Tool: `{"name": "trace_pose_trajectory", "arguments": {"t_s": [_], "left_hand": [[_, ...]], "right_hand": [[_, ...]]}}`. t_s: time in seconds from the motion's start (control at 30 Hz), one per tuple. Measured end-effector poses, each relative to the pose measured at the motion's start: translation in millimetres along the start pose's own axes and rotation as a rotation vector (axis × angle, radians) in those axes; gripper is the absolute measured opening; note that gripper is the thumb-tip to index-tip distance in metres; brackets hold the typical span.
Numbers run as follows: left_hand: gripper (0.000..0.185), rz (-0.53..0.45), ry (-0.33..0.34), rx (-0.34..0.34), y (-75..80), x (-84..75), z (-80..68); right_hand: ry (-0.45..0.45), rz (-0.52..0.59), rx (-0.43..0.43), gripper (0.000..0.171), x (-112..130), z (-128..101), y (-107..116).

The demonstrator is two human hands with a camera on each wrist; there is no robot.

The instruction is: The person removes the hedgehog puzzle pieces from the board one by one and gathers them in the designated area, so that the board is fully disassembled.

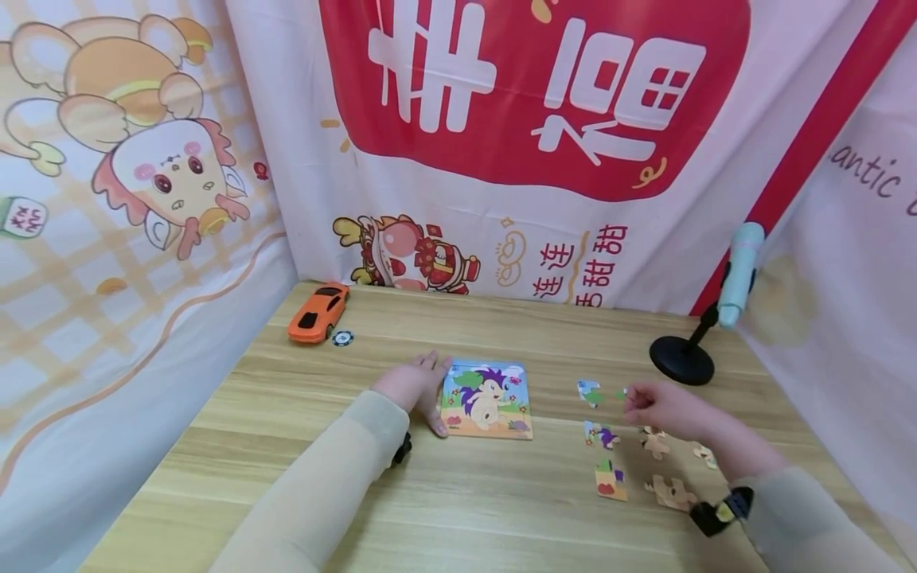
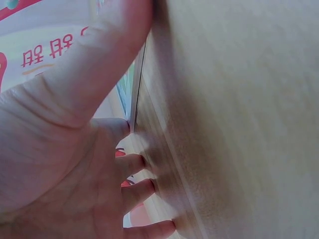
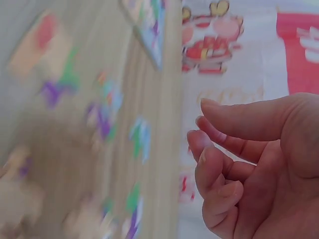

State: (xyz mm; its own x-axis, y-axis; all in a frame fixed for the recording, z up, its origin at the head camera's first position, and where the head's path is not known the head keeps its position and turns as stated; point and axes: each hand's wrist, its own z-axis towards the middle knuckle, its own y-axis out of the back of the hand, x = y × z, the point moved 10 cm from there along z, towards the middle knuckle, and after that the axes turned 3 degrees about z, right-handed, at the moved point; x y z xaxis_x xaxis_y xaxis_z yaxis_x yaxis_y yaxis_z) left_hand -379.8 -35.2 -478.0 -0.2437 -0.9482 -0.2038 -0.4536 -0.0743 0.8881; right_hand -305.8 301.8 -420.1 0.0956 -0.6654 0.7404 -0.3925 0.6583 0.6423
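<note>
A puzzle board [image 1: 487,400] with a purple-haired hedgehog picture lies flat on the table. My left hand [image 1: 423,390] rests at its left edge, fingers spread near the upper corner and thumb by the lower one. The left wrist view shows the board's thin edge [image 2: 135,94] beside the straight fingers. My right hand [image 1: 662,407] hovers over loose puzzle pieces, fingers loosely curled. Its thumb and fingertips stand apart with nothing between them in the right wrist view. Near it lie a blue-green piece [image 1: 591,394], a purple piece [image 1: 602,436] and a piece with a red patch [image 1: 610,483].
Beige pieces [image 1: 671,493] lie under the right forearm, with another piece [image 1: 705,455] to the right. An orange toy car [image 1: 318,313] and a round chip [image 1: 343,338] sit at the back left. A microphone [image 1: 741,270] on a black stand [image 1: 682,360] stands back right.
</note>
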Motion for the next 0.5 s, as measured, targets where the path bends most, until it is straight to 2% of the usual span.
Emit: {"name": "trace_pose_trajectory", "arguments": {"t_s": [0.17, 0.33, 0.5], "left_hand": [[0.137, -0.025, 0.016, 0.005, -1.9, 2.4, 0.8], [0.138, 0.007, -0.005, -0.001, -3.2, 1.0, 2.5], [0.138, 0.011, -0.007, -0.004, -2.7, -0.3, 3.1]], "right_hand": [[0.058, -0.040, 0.016, 0.007, 35, 41, -17], [0.108, -0.080, -0.004, 0.010, 63, 75, -46], [0.118, -0.114, -0.002, 0.020, 74, 96, -78]]}}
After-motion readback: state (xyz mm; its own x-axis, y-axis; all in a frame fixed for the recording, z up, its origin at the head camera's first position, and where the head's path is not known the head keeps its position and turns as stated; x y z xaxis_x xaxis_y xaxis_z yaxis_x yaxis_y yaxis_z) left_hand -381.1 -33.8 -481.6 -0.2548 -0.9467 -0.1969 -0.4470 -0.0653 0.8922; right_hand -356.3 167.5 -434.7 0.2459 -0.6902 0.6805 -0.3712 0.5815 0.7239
